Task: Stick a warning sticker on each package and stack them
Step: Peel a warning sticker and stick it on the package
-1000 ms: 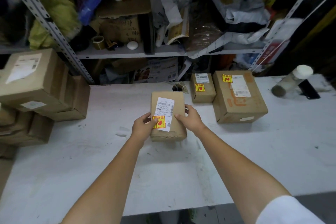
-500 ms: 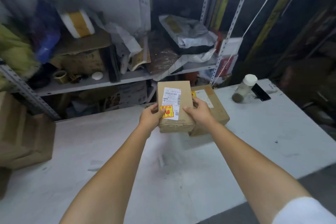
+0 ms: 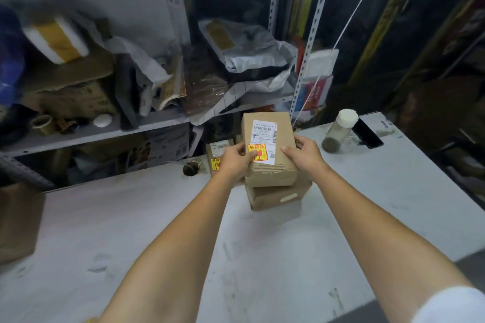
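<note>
A brown cardboard package (image 3: 280, 139) with a white shipping label and a yellow-red warning sticker (image 3: 258, 151) is held over a larger brown package (image 3: 278, 195) on the white table (image 3: 157, 217); whether it rests on it I cannot tell. My left hand (image 3: 236, 158) grips its left side, thumb on the sticker. Gripping the right side is my right hand (image 3: 303, 153). A small stickered package (image 3: 216, 151) stands behind my left hand, partly hidden.
A white-capped jar (image 3: 339, 130) and a black phone (image 3: 367, 134) lie at the table's far right. A brown box (image 3: 18, 220) sits at the left edge. Cluttered metal shelving (image 3: 147, 123) stands behind the table. A tape roll (image 3: 191, 168) lies near the small package.
Both hands have carried the stickered package from the middle of the table to the right and over the larger package. The view has swung right.
</note>
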